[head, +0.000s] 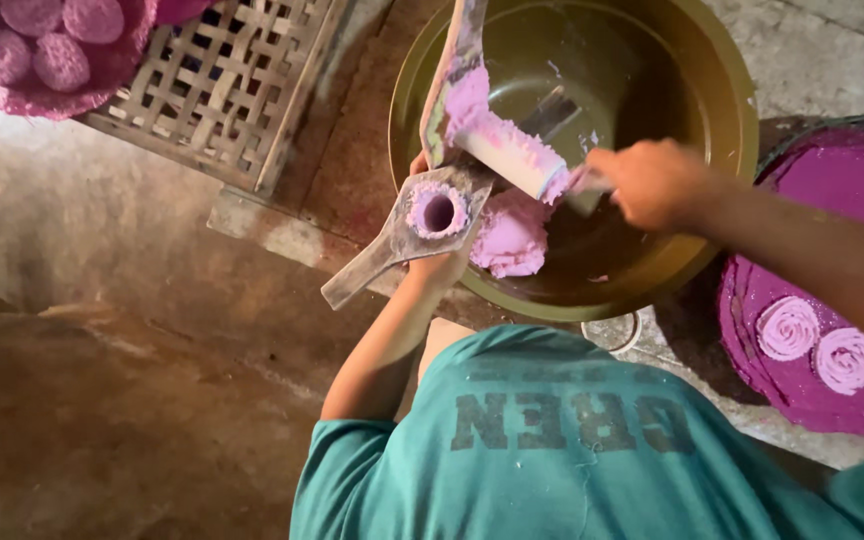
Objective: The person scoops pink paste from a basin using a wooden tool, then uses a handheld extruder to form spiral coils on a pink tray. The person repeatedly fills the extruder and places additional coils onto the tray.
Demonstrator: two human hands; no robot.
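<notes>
Evidently the left hand (439,268) clenches the wooden press (422,215) over the bowl (722,90), while the right hand (652,180), gripping the dough-coated plunger (512,152), should seat it squarely in the hole.

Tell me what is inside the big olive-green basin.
Inside the basin lies a lump of pink dough by the near wall, and pink smears streak the sides. The right hand and the dough-coated cylinder hide part of the bottom.

Dough (510,238) in bowl (722,150); tray (832,290) right; basket (222,90) left.
</notes>
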